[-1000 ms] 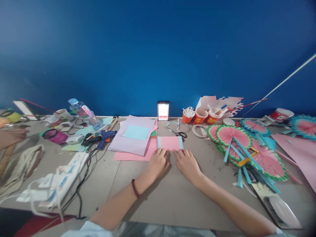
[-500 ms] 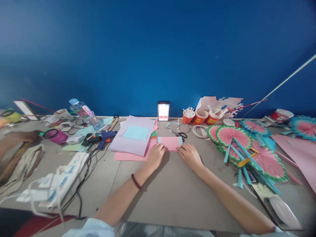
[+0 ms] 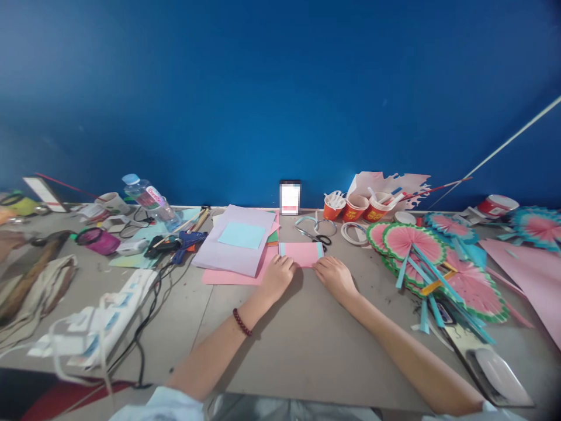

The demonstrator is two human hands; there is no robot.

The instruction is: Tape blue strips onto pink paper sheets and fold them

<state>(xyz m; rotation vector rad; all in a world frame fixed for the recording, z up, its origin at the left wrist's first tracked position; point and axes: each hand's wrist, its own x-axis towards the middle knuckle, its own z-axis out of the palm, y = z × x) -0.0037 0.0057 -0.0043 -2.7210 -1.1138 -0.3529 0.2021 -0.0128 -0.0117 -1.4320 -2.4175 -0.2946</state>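
A small pink paper [image 3: 302, 253] with light blue strips at both ends lies on the table in front of me. My left hand [image 3: 279, 275] has its curled fingers on the paper's near left corner. On the near right corner rest the bent fingers of my right hand [image 3: 336, 279]. Both hands hold the paper at its near edge, a short gap apart. Just beyond it lie scissors [image 3: 323, 239] with black handles. Lilac sheets [image 3: 236, 254] with a light blue sheet [image 3: 242, 235] on top are left of the paper.
Pleated watermelon-coloured fans [image 3: 414, 245] and a white mouse [image 3: 502, 374] are on the right. Red paper cups [image 3: 356, 208] and a phone [image 3: 290, 197] stand along the blue wall. Left are a glue gun [image 3: 186, 244], bottle [image 3: 151, 199], power strip [image 3: 118, 316] and cables.
My hands and the pink paper have hardly moved. At the far left, another person's hand has moved left, largely out of view.
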